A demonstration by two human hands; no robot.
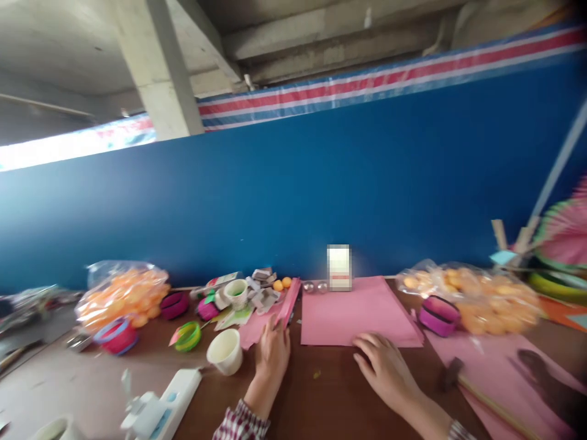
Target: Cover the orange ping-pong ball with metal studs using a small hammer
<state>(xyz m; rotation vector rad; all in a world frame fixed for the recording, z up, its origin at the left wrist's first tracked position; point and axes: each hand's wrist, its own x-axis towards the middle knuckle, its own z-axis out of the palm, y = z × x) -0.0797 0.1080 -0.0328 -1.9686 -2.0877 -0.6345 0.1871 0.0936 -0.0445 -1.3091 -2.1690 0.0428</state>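
Note:
My left hand [274, 351] rests at the near end of a narrow piece of pink paper [257, 327], fingers stretched forward over it; blur hides the fingertips. A flat pink sheet stack [353, 315] lies in front of me. My right hand [383, 370] is open, palm down, with its fingertips at the stack's near edge. Beside my left hand stands a white cup [224, 352]. Past the right hand lies a hammer [486, 400] with a wooden handle, partly over more pink paper [486, 360].
Bags of orange balls stand at left [126, 293] and right [495, 302]. A purple ring-shaped item [439, 316] sits near the right bag. At left are a power strip [177, 397], a green ring [187, 336] and a pink-and-blue tub [116, 336]. A blue partition [293, 195] closes the back.

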